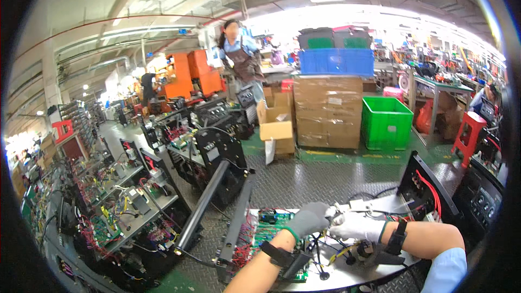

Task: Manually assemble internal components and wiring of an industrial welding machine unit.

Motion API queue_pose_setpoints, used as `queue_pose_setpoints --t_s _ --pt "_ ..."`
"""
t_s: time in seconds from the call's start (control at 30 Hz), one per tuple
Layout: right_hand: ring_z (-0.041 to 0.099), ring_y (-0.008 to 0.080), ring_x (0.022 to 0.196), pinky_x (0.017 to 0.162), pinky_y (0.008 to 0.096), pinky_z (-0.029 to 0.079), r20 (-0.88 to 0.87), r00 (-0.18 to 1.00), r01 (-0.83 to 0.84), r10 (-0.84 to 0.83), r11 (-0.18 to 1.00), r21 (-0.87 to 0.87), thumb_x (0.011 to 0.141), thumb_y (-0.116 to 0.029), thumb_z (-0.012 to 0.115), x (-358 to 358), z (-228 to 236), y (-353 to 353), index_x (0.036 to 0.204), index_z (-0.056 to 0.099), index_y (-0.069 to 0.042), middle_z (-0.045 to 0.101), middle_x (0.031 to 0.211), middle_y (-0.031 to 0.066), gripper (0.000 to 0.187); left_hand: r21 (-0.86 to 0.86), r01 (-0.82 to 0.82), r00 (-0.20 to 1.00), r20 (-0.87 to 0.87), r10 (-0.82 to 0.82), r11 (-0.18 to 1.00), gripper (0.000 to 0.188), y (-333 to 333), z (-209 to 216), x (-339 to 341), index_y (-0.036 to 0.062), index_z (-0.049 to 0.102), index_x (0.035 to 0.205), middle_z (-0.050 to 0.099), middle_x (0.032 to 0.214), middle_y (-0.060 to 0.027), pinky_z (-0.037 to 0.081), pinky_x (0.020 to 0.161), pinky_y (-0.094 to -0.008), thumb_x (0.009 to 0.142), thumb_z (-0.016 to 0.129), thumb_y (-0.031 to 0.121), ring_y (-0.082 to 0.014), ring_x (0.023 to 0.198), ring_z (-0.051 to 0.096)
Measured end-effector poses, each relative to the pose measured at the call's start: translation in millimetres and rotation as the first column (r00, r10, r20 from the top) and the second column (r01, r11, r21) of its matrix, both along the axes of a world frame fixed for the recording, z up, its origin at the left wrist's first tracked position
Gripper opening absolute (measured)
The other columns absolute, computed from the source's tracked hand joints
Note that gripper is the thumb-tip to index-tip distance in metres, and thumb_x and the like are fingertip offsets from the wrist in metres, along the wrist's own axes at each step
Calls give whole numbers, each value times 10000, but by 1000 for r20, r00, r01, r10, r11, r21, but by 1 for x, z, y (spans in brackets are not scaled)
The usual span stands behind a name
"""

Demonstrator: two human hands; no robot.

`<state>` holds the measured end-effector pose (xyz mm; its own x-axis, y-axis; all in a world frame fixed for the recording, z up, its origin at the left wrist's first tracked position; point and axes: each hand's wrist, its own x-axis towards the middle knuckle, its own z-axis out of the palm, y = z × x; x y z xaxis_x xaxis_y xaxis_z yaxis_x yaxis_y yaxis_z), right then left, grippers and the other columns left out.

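left hand (307,219): gloved grey, fingers curled and pinching small wiring at the top of the green circuit board (271,229).
right hand (355,225): white glove, clenched around the same cable bundle, touching the left.
snag risk: loose red wires (429,187) and black cables cross the board; a tug may pull a connector.
edge: round metal tabletop (347,276) ends near the forearms.
room: black panel (429,190) crowds the right; steel floor (320,179) ahead lies open.

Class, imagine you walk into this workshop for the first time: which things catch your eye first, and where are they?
The bright green crate on the floor at centre right stands out, beside a stack of brown cartons topped by a blue crate. Low in the picture, the left hand and right hand, both gloved, meet over a green circuit board with coloured wires.
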<state>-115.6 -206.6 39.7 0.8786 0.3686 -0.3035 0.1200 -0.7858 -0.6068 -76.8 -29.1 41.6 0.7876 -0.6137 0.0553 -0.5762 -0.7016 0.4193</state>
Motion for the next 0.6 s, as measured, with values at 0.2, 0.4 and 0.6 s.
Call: queue_pose_setpoints --t_s 0.2,0.4,0.6 --pt "544 115 684 624 286 455 24 960 -277 278 939 203 896 -214 485 2 5 -14 925 616 -64 576 750 28 202 -237 -95 923 -385 -4 967 277 37 -61 14 51 668 1067 708 867 -61 466 636 -306 890 522 206 -136 659 565" --pt "551 101 728 659 276 474 -143 965 -146 221 902 406 914 -178 500 9 -27 -21 986 587 -49 576 820 15 172 -311 -100 919 -393 -32 945 226 35 -59 5 45 656 995 648 884 -10 448 679 -256 883 580 227 -92 768 538" --pt "558 90 749 677 259 477 -154 965 -131 213 898 419 940 -207 487 5 -14 -24 987 583 -57 574 832 3 184 -371 -149 790 -603 -116 916 453 27 -8 -19 19 634 1066 598 789 -19 419 637 -266 855 602 418 -107 721 492"
